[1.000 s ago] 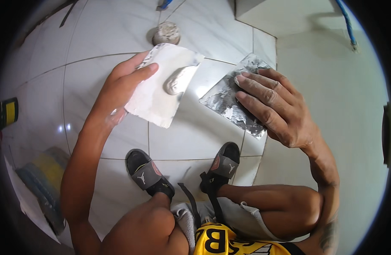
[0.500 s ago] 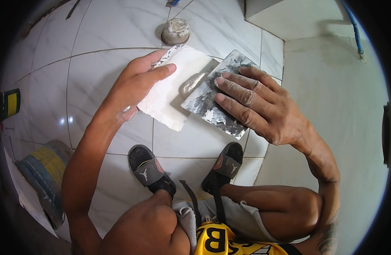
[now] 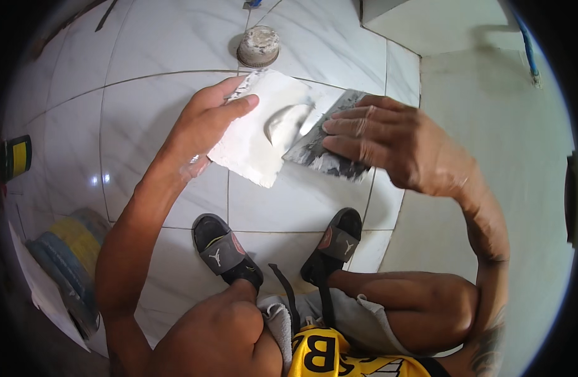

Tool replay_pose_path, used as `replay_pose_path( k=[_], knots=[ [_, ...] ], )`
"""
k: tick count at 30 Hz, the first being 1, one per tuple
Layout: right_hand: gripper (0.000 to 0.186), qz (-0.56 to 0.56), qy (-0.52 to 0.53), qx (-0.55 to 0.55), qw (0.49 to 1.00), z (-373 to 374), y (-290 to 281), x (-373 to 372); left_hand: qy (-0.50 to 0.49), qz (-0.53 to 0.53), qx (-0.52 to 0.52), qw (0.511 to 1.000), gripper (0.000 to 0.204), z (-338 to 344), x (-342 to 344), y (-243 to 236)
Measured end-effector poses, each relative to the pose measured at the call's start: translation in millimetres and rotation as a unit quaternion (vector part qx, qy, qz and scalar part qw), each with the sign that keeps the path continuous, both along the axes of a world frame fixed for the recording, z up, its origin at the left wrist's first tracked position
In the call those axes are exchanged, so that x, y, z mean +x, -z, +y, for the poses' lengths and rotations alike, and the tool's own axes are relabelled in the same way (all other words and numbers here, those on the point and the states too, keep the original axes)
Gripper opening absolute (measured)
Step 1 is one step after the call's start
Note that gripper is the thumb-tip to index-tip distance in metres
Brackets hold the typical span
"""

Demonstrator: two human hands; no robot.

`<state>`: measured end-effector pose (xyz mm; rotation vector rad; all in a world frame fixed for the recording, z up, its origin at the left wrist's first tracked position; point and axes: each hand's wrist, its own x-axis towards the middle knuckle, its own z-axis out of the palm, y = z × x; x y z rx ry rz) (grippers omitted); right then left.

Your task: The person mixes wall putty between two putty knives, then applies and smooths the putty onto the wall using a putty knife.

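My left hand [image 3: 214, 116] grips a flat, roughly square board [image 3: 242, 147] coated with white putty, its thumb lying on top near the edge. On the board's right half sits a rounded mound of wet white putty [image 3: 287, 125]. My right hand [image 3: 389, 141] is closed on a grey putty-smeared scraper blade [image 3: 323, 147], fingers laid across its upper face and the thumb hidden underneath. The scraper tilts, its left edge against or just beside the mound; exact contact is hard to tell.
A putty-crusted round lid or cap [image 3: 258, 47] stands on the white marbled floor tiles [image 3: 157, 125]. At left are a blue-and-yellow bucket-like container [image 3: 72, 251] and a small dark-and-yellow object [image 3: 17, 158]. A blue cable [image 3: 529, 53] hangs by the pale wall [image 3: 490, 157]. My sandalled feet [image 3: 221, 246] are below.
The scraper has tipped more steeply, and my right hand has turned with it. The putty mound shows more fully. The board has shifted slightly right in my left hand.
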<state>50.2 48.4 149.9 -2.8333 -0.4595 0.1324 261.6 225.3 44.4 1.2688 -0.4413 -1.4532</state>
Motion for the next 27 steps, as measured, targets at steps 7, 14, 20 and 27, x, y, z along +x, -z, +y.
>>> replay_pose_path(
  k=[7, 14, 20, 27],
  knots=[
    [0.021, 0.274, 0.312, 0.243, 0.877, -56, -2, -20, -0.065, -0.031, 0.035, 0.997, 0.049, 2, -5, 1],
    [0.021, 0.149, 0.319, -0.039, 0.935, -107, 2, -50, -0.049, -0.037, 0.033, 0.998, 0.046, 19, -6, 28],
    [0.026, 0.101, 0.153, -0.499, 0.847, -206, 22, -104, -0.055, 0.004, 0.079, 0.995, 0.048, 29, -11, 43],
    [0.029, 0.119, 0.113, -0.62, 0.767, -282, 47, -123, -0.032, 0.091, 0.089, 0.991, 0.049, 33, -19, 59]
  ],
)
